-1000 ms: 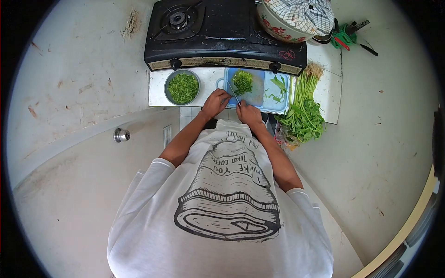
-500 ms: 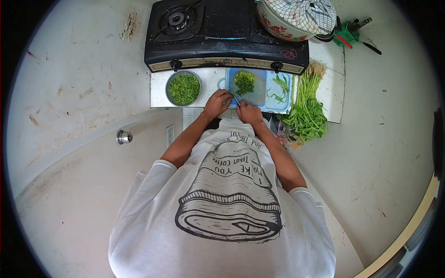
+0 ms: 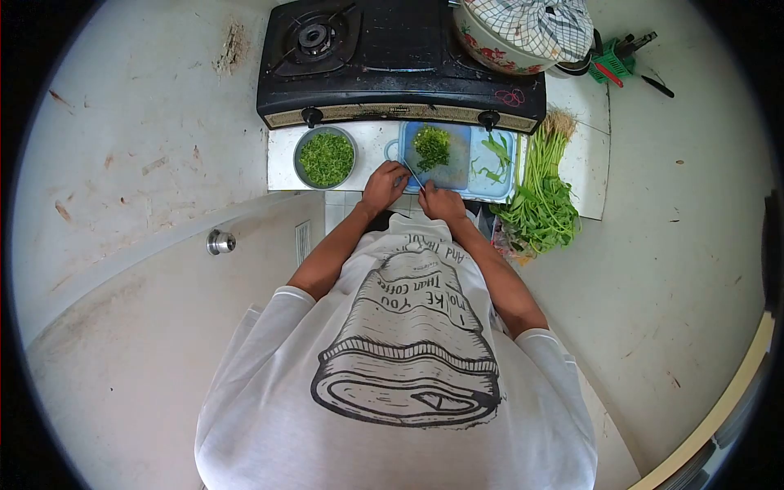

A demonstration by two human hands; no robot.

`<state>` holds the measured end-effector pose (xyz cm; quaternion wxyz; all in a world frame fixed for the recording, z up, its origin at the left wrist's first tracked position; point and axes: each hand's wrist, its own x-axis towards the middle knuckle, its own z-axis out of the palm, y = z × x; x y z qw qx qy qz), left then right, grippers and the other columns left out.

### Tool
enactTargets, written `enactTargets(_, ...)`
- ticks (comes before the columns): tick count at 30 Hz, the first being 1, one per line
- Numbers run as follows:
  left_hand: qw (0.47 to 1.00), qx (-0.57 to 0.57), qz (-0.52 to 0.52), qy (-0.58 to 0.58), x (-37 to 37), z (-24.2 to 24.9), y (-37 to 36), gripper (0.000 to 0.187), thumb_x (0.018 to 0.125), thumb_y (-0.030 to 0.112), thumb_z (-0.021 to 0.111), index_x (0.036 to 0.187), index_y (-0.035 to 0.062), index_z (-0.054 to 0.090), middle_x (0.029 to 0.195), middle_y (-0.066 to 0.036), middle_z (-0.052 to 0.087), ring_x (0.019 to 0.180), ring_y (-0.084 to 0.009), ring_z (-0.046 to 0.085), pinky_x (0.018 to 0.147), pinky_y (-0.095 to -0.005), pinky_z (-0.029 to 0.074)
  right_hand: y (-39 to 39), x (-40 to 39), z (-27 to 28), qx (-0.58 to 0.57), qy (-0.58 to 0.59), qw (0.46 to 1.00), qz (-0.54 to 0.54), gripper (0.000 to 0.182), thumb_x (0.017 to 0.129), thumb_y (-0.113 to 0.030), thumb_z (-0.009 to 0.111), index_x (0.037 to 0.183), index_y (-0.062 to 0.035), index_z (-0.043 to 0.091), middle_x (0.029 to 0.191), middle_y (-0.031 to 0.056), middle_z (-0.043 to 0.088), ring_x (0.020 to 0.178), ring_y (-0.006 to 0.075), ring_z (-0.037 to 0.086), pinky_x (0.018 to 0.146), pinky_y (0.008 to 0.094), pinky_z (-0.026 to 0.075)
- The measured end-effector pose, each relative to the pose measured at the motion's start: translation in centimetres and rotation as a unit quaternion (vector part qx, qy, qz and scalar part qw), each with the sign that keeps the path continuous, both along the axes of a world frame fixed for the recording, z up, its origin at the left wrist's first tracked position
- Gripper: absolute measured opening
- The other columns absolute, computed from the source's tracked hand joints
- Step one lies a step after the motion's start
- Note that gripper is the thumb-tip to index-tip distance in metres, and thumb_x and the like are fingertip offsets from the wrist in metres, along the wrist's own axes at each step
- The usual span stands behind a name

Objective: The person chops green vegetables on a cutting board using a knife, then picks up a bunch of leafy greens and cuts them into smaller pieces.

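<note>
My right hand [image 3: 442,202] is closed round the handle of a knife [image 3: 414,175], whose blade slants up and left over the near edge of a blue cutting board [image 3: 459,166]. Close to the knife's tip, my left hand [image 3: 385,185] has its fingers bent together at the board's near left corner; what they hold, if anything, is too small to tell. Chopped greens [image 3: 432,148] lie in a pile on the board, beyond both hands. A grey bowl [image 3: 353,158] full of chopped greens stands to the left. Loose leaves [image 3: 496,150] lie at the board's right.
Behind the board is a black gas stove [image 3: 398,79] with a floral pot [image 3: 498,57] under a checked cloth. A bunch of leafy greens [image 3: 541,208] hangs over the counter edge at right. A green basket [image 3: 608,64] with utensils is at the back right.
The whole view has shifted slightly. Both hands stay close to the board's near edge, with the knife in nearly the same place.
</note>
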<state>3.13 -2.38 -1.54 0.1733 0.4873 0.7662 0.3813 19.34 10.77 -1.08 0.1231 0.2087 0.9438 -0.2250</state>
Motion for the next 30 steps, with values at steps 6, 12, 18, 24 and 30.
enactTargets(6,1.000,0.007,0.019,-0.023,0.5,0.6,0.1,0.012,0.087,0.006,0.072,0.098,0.0028,0.076,0.100,-0.013,0.070,0.096,-0.0335,0.067,0.088,-0.0424,0.055,0.2,-0.2,0.1,0.022,0.016,1.000,0.003,0.035,0.103,-0.037,0.052,0.101,-0.0034,0.059,0.066,0.0218,0.070,0.063,0.0420,0.073,0.058,0.0544,0.060)
enactTargets(12,0.994,-0.029,0.068,-0.078,0.9,1.2,0.4,0.011,0.088,0.007,0.072,0.098,0.0041,0.077,0.098,-0.013,0.071,0.094,-0.0332,0.069,0.086,-0.0411,0.056,0.9,0.6,0.4,0.011,0.006,1.000,0.002,0.036,0.103,-0.038,0.052,0.102,-0.0021,0.058,0.066,0.0224,0.070,0.064,0.0424,0.073,0.059,0.0547,0.059)
enactTargets(18,0.988,-0.023,0.100,-0.116,1.2,1.1,0.4,0.011,0.086,0.006,0.074,0.097,0.0046,0.077,0.094,-0.013,0.072,0.087,-0.0321,0.070,0.081,-0.0405,0.056,1.2,0.9,0.5,-0.008,0.001,1.000,0.022,0.038,0.104,-0.038,0.051,0.104,-0.0011,0.057,0.068,0.0233,0.070,0.065,0.0428,0.073,0.059,0.0550,0.059)
enactTargets(24,0.988,-0.001,0.108,-0.106,1.2,0.7,0.5,0.007,0.086,0.006,0.074,0.093,0.0046,0.075,0.091,-0.012,0.071,0.088,-0.0315,0.069,0.081,-0.0406,0.055,1.1,1.1,0.2,-0.015,0.019,1.000,0.014,0.037,0.102,-0.039,0.055,0.104,-0.0020,0.058,0.065,0.0263,0.068,0.062,0.0475,0.070,0.059,0.0586,0.058)
enactTargets(30,0.993,-0.001,0.096,-0.069,1.1,0.2,0.2,0.010,0.086,0.007,0.074,0.096,0.0045,0.077,0.094,-0.012,0.070,0.089,-0.0324,0.069,0.082,-0.0413,0.055,0.9,0.9,0.5,-0.030,0.013,0.999,0.012,0.037,0.102,-0.039,0.055,0.105,-0.0015,0.058,0.067,0.0270,0.068,0.064,0.0476,0.071,0.061,0.0587,0.058)
